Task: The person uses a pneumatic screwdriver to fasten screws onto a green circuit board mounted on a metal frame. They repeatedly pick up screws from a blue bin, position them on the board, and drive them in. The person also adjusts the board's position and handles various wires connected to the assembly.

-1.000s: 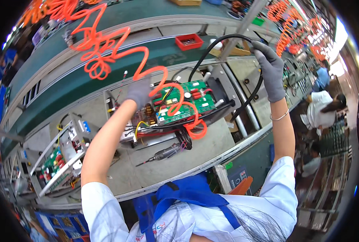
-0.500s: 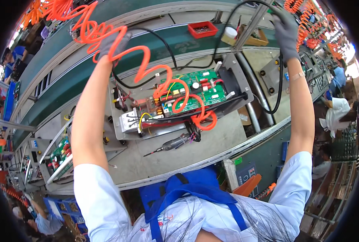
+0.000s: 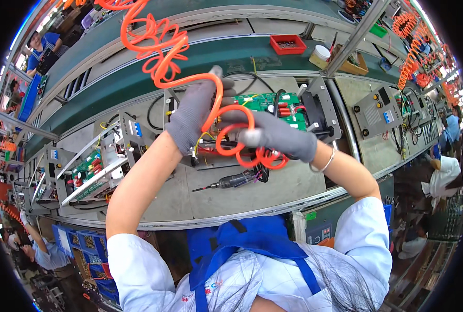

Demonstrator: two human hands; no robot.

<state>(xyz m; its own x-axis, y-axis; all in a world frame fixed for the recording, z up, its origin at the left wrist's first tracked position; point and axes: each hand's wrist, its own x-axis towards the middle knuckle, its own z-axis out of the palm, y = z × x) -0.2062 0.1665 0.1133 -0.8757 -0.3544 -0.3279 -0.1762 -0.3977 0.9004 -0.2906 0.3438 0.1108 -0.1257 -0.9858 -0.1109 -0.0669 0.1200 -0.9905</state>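
Note:
My left hand [image 3: 196, 112], in a grey glove with pale fingertips, is over the left end of an open electronic unit. Its fingers stretch apart, one pointing away from me. My right hand [image 3: 278, 134], gloved alike, reaches leftward across the unit's near side, fingers extended and thumb apart. I see nothing held in either hand, though the fingers partly hide behind an orange coiled hose [image 3: 178, 80]. Between and beyond the hands shows the unit's green circuit board [image 3: 292, 110], with a black cable arching over it. A power screwdriver [image 3: 236, 180] lies on the near bench.
A red parts tray [image 3: 287, 46] and a white tub [image 3: 320, 54] stand at the back. Similar units stand left and right, including a grey panel [image 3: 375, 112] with knobs. A metal post [image 3: 357, 39] rises at the back right. Other people work at both sides.
Both hands have come down and inward to the unit. The black cable held high by my right hand has dropped. The view has shifted, and the orange hose now hangs before my hands.

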